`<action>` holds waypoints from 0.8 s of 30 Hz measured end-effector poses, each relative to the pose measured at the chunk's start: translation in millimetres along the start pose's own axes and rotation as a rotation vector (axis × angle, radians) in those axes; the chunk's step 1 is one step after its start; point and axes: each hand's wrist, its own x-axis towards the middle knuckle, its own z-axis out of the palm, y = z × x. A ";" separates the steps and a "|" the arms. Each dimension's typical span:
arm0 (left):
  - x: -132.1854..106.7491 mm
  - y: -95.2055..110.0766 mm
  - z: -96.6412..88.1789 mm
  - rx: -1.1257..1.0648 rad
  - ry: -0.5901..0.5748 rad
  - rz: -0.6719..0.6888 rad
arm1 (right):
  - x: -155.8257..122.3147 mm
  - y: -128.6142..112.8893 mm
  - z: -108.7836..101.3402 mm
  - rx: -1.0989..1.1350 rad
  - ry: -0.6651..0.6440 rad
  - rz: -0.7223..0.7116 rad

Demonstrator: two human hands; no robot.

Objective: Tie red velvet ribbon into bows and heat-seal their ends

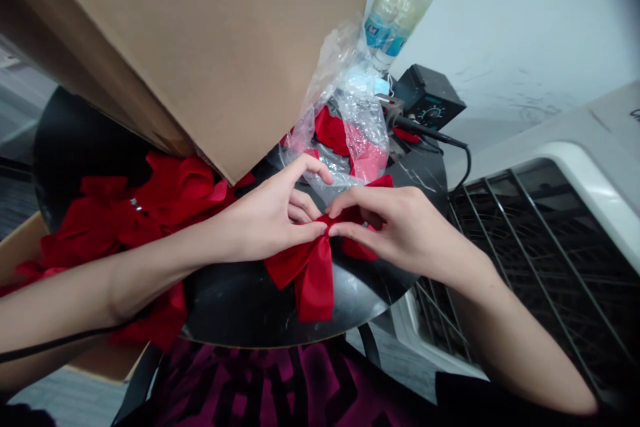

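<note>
Over a round black table, a red fabric bow [315, 280] is pinched at its middle by both hands. My left hand [275, 210] closes thumb and fingers on the left side of its knot, index finger arched above. On the other side, my right hand [385, 220] grips the knot between thumb and index finger. The bow's tails hang down toward the table's front edge, while its upper part is partly hidden behind my fingers. Several more red bows [145, 207] lie heaped to the left, partly under my left forearm.
A large cardboard box [215, 33] rises at the back left. Behind my hands lies a clear plastic bag [350, 127] with red fabric in it. Two wrapped bottles [400, 7], a black dial box [430, 100] with a cable, and a white-framed grille [530, 233] stand to the right.
</note>
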 end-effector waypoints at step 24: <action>1.4 10.4 1.1 0.109 0.230 0.084 | -21.2 -38.5 10.7 -0.267 0.372 0.263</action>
